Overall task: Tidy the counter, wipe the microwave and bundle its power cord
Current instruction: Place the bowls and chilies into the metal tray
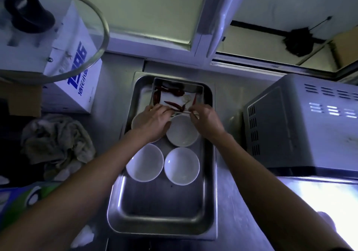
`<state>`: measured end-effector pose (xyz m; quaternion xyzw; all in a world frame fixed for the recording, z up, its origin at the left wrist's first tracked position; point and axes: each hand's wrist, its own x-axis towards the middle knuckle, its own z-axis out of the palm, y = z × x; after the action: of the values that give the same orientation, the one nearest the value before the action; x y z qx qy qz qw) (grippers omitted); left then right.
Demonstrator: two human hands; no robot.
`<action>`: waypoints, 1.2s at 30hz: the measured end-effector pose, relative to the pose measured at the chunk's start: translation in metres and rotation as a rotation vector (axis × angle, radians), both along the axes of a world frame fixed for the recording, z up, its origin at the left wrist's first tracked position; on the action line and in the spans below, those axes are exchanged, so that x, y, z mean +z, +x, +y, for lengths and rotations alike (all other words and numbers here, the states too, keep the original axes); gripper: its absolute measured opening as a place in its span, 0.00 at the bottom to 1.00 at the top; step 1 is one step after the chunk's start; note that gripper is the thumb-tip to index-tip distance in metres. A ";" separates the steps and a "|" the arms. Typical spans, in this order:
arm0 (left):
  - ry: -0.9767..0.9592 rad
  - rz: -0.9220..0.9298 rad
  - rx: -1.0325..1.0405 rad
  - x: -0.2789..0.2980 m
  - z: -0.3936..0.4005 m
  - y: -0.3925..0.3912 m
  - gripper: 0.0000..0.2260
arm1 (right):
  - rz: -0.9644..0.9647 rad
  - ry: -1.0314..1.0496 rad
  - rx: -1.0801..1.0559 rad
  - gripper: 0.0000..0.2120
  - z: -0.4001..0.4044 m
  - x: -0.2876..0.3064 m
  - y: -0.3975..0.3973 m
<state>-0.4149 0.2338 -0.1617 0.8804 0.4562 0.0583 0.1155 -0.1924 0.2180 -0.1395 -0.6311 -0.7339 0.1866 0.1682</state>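
**Asker:** Hands first, please. Where are they, and what are they doing?

**Describer:** Both reach forward over a deep rectangular stainless-steel tray [208, 192] on the grey metal counter [230, 221]. The left hand [155, 121] lies partly over one small round white dish [136, 122], its fingers curled onto the near edge of a shallow rectangular white plate of dried red chillies [174, 94]. The right hand [205, 118] pinches that same edge at the other corner. My guess is that two hands are used to keep the plate level so the chillies stay on it.

**Asker:** Where does that plate sit?

**Describer:** Inside the tray, at its far end. Nearer the person, three more small round white dishes [182, 165] sit in the tray, close together. I judge everything is being gathered in one tray so the counter can be cleared in a single carry.

**Asker:** And the microwave?

**Describer:** The boxy white microwave [302, 126] stands on the counter just to the right of the tray, untouched. Its power cord isn't visible.

**Asker:** Anything for wiping?

**Describer:** A crumpled pale cloth [56, 142] lies to the left, well apart from both hands. Behind it is a white cardboard box with blue lettering [77, 80], seen partly through a round glass pot lid [64, 37].
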 end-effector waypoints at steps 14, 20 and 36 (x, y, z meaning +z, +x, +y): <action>-0.048 -0.037 -0.110 0.042 -0.076 0.074 0.18 | -0.030 -0.202 -0.185 0.14 -0.151 0.029 0.053; -0.080 0.034 -0.166 0.055 -0.128 0.129 0.20 | -0.027 -0.194 -0.274 0.15 -0.216 0.029 0.097; -0.077 0.224 -0.419 0.086 -0.340 0.320 0.19 | 0.006 -0.155 -0.641 0.17 -0.480 0.061 0.268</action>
<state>-0.0944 -0.1060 -0.0753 0.9517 0.2756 -0.0825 0.1074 0.0756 -0.2619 -0.0784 -0.8403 -0.4809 0.1814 0.1722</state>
